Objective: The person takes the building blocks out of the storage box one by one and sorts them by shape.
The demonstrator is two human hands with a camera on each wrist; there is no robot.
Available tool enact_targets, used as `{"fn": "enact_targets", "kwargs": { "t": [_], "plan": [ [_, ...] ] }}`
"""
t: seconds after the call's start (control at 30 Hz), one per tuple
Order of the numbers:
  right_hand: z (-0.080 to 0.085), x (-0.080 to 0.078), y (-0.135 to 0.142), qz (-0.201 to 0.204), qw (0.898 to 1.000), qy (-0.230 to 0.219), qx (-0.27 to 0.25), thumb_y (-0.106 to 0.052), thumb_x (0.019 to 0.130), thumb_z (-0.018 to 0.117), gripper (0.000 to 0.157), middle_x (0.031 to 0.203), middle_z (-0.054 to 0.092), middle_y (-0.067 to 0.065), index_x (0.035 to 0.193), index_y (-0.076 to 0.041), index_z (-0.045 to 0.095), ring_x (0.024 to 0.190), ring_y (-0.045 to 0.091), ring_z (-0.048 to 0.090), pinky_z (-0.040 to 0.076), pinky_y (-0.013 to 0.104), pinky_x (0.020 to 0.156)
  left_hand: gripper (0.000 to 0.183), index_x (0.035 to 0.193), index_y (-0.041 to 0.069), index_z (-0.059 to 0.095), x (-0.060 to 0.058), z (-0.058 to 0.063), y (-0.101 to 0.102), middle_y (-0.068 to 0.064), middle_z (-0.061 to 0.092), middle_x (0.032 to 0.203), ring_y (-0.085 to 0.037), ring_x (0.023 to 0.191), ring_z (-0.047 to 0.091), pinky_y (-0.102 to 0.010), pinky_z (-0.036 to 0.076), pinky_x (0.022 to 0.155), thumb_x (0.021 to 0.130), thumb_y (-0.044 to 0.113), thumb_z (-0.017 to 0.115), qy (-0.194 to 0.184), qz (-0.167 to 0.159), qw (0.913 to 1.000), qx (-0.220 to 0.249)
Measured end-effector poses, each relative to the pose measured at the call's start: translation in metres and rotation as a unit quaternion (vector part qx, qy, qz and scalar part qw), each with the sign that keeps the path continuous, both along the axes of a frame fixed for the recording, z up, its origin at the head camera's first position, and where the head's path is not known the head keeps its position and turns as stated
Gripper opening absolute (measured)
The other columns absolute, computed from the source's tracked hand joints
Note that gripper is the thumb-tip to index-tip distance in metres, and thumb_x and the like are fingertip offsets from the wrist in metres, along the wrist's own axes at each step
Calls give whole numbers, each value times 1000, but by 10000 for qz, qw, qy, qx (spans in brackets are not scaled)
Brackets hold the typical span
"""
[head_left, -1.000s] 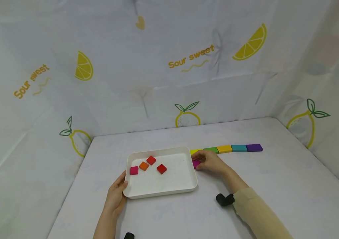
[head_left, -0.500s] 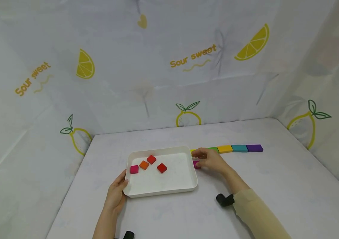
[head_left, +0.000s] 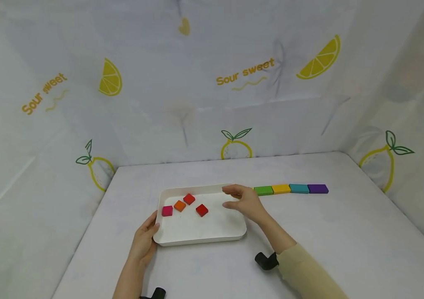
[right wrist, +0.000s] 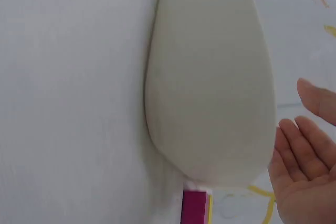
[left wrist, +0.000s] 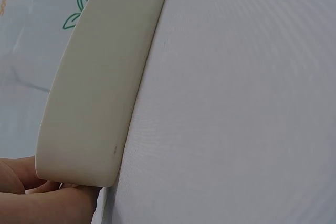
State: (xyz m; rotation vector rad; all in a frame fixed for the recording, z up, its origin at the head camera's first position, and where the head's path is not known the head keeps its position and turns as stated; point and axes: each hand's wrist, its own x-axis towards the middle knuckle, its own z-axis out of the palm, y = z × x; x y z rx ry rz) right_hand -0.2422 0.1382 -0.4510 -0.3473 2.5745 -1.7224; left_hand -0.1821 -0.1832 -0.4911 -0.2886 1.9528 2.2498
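My left hand (head_left: pixel 144 241) grips the left side of a shallow white tray (head_left: pixel 204 232); in the left wrist view its fingers (left wrist: pixel 58 203) bend at the tray's corner. Inside the tray lie two red blocks (head_left: pixel 202 210), an orange block (head_left: pixel 180 206) and a pinkish-red block (head_left: pixel 167 211). Over the tray's right end hovers my right hand (head_left: pixel 245 203), thumb and fingers spread apart and holding nothing. A magenta block (right wrist: pixel 194 208) sits by the tray's corner in the right wrist view, hidden in the head view.
Right of the tray, a row of flat blocks runs along the table (head_left: pixel 346 232): green (head_left: pixel 263 191), orange-yellow (head_left: pixel 281 189), teal (head_left: pixel 299 189) and purple (head_left: pixel 317 189). A lemon-print cloth (head_left: pixel 182 91) hangs behind.
My right hand has left the magenta block at the tray's right side and moved left over the tray. The left hand keeps its hold on the tray.
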Motion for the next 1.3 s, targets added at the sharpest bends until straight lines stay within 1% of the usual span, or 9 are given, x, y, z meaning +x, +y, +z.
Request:
{"fn": "enact_targets", "kwargs": {
  "t": [0.17, 0.33, 0.43, 0.7, 0.77, 0.9, 1.03, 1.2, 1.3],
  "plan": [
    [-6, 9, -32, -438, 9987, -184, -171, -6, 80, 80, 46, 124, 70, 14, 123, -7, 67, 119, 32, 65, 52, 43, 105, 55, 157, 4, 21, 0, 0, 0, -16, 16, 166, -30, 153, 20, -6, 42, 101, 105, 4, 36, -6, 28, 10000, -33],
    [-14, 12, -58, -728, 9970, -249, -51, -6, 80, 79, 43, 121, 72, 13, 122, -6, 68, 116, 29, 67, 55, 41, 101, 55, 157, 2, 19, 0, 0, 0, -17, 14, 166, -31, 153, 18, -27, 32, 120, 105, 4, 35, 71, -45, 10000, -26],
    [-16, 11, -70, -790, 9965, -259, 23, -4, 80, 78, 42, 120, 72, 12, 121, -6, 69, 115, 28, 67, 55, 41, 101, 55, 157, 3, 19, -2, 0, 1, -16, 14, 167, -29, 153, 18, -34, 28, 123, 105, 4, 35, 46, -61, 10000, 60],
    [-22, -2, -82, -435, 9986, -142, 255, 3, 75, 80, 48, 120, 72, 14, 121, -3, 68, 116, 30, 67, 53, 41, 104, 55, 157, 3, 20, -1, 0, 0, -15, 14, 167, -29, 153, 19, -20, 37, 115, 105, 4, 36, 63, -51, 9999, 105],
    [-23, -4, -83, -383, 9985, -221, 318, 3, 75, 80, 49, 121, 72, 14, 122, -4, 67, 116, 30, 66, 53, 42, 105, 55, 157, 3, 20, 0, 0, 0, -15, 15, 167, -28, 153, 19, -22, 35, 117, 105, 4, 36, 58, -41, 9999, 92],
    [-26, -8, -83, -323, 9975, -383, 493, 1, 76, 80, 48, 121, 71, 12, 121, -6, 68, 116, 31, 66, 53, 43, 104, 55, 157, 2, 19, 0, 1, 0, -15, 14, 167, -30, 154, 19, -34, 28, 122, 105, 5, 36, 43, -36, 9999, 84],
    [-29, -10, -83, -250, 9972, -385, 595, 2, 75, 79, 48, 120, 72, 12, 121, -6, 68, 115, 31, 66, 54, 43, 104, 55, 157, 3, 20, -1, 1, 1, -16, 14, 167, -31, 154, 18, -40, 24, 123, 105, 5, 36, 24, 3, 10000, 85],
    [-31, -10, -86, -134, 9973, -375, 622, 4, 73, 80, 49, 120, 72, 13, 120, -5, 68, 115, 30, 66, 54, 42, 103, 55, 157, 2, 19, -1, 1, 1, -17, 14, 166, -31, 154, 18, -42, 22, 124, 105, 4, 35, 53, -5, 10000, 70],
    [-32, -10, -87, -92, 9970, -417, 643, 4, 73, 80, 50, 120, 72, 13, 120, -4, 68, 115, 30, 66, 54, 42, 103, 55, 157, 2, 19, -1, 0, 0, -16, 14, 167, -31, 154, 18, -36, 26, 123, 105, 4, 35, 50, -33, 10000, 76]
  ]
}}
